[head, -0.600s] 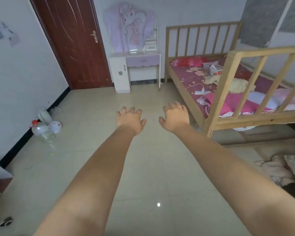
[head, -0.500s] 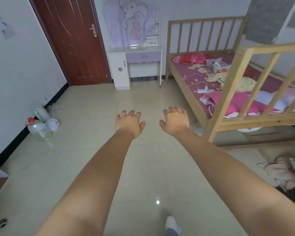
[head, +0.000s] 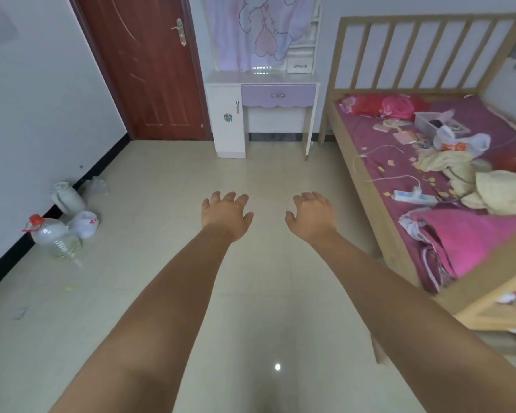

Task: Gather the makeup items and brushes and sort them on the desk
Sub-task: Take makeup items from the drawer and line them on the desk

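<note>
Grip: both hands hold nothing; the left hand [head: 225, 214] and right hand [head: 310, 216] are stretched forward over the floor tiles [head: 167, 180], fingers loosely spread.
Desk: the white and lilac vanity desk [head: 262, 84] stands against the far wall, well apart from both hands; its top looks bare, though glare hides detail.
Makeup items: none can be told for certain; small clutter and a clear tray [head: 438, 123] lie on the bed [head: 367, 120], too small to identify.
Progress: judged barely begun, nothing gathered or sorted yet.
</note>
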Tool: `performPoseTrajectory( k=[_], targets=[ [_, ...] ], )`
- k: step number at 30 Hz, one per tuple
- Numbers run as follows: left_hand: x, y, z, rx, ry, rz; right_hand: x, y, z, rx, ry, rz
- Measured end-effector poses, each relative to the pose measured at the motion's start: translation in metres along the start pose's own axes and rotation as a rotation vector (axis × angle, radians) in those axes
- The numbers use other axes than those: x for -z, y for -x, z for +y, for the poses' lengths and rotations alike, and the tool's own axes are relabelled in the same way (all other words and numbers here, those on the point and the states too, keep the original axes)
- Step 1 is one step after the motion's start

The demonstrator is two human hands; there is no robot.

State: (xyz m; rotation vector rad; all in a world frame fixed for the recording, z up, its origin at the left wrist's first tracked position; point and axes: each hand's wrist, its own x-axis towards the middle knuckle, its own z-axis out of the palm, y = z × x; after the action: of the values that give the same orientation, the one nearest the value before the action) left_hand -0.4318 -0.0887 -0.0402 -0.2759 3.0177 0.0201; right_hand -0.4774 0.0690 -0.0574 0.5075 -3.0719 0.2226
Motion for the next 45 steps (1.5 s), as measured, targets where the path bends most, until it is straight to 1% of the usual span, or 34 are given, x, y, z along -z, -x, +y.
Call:
performPoseTrajectory(
  k=[3,6,14,22,29,34,39,43,45],
  targets=[
    [0.003,-0.081,-0.013,0.035,-0.017,0.0,-0.005,-0.091,0.0,0.062,0.033,-0.009],
    [0.012,-0.172,-0.028,0.049,-0.032,0.017,-0.007,-0.189,0.001,0.079,0.043,0.022],
    [0.063,-0.429,-0.05,-0.003,-0.054,0.055,0.0,-0.437,0.01,0.027,-0.004,0.077],
    [0.073,-0.686,-0.041,-0.085,-0.033,0.107,-0.017,-0.682,0.065,-0.041,-0.004,0.109],
    [0.09,-0.921,-0.035,-0.065,0.02,0.112,-0.027,-0.915,0.118,-0.038,-0.017,0.167],
    [0.095,-1.059,-0.055,-0.06,0.016,0.127,-0.047,-1.058,0.13,-0.045,0.016,0.148],
    [0.082,-1.211,-0.085,-0.047,0.044,0.173,-0.087,-1.208,0.134,-0.04,0.019,0.119],
    [0.071,-1.337,-0.107,-0.104,0.026,0.134,-0.12,-1.32,0.136,-0.113,0.001,0.076],
    [0.069,-1.392,-0.114,-0.118,0.004,0.07,-0.133,-1.366,0.137,-0.144,-0.021,0.041]
  ],
)
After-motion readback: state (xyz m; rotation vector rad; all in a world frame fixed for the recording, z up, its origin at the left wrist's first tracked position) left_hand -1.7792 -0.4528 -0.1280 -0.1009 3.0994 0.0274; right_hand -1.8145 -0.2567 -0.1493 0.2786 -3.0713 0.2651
